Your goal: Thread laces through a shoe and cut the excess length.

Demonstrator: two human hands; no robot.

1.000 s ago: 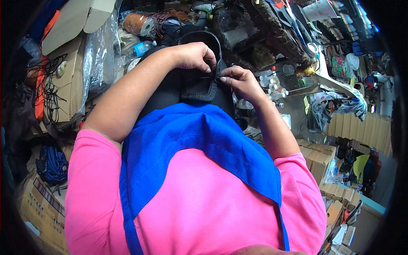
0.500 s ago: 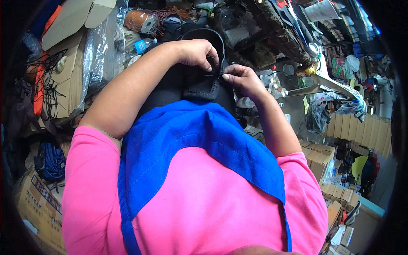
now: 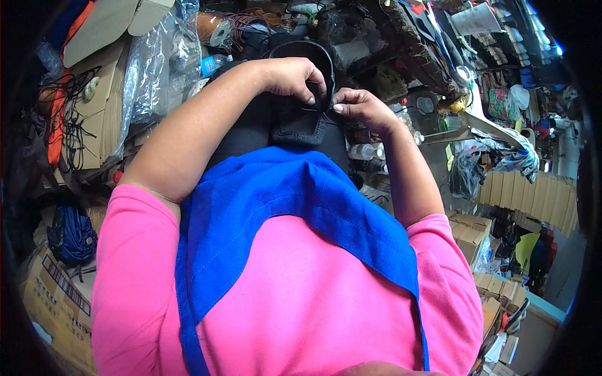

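Observation:
A black, curved, leather-like piece (image 3: 298, 133) with thick stitching along its near edge lies across my dark-clothed lap. Its raised rim stands up as a loop at the far side. Over its left part is my left hand (image 3: 296, 80), with the fingers curled down inside the rim and the thumb bent toward them; part of the grip is hidden. My right hand (image 3: 365, 110) is at the right edge of the piece, thumb and forefinger pinched together. What sits in that pinch is too small to make out. The two hands are close together.
At the left stand flattened cardboard (image 3: 100, 119), clear plastic wrap and a water bottle (image 3: 213, 64). A spool of orange cord (image 3: 210, 28) lies beyond. To the right are plastic bottles (image 3: 367, 151), a worn workbench edge (image 3: 420, 47) and stacked cartons (image 3: 470, 232).
My right hand has moved slightly right and up, still pinched at the edge. My left hand and the black piece stay nearly in place.

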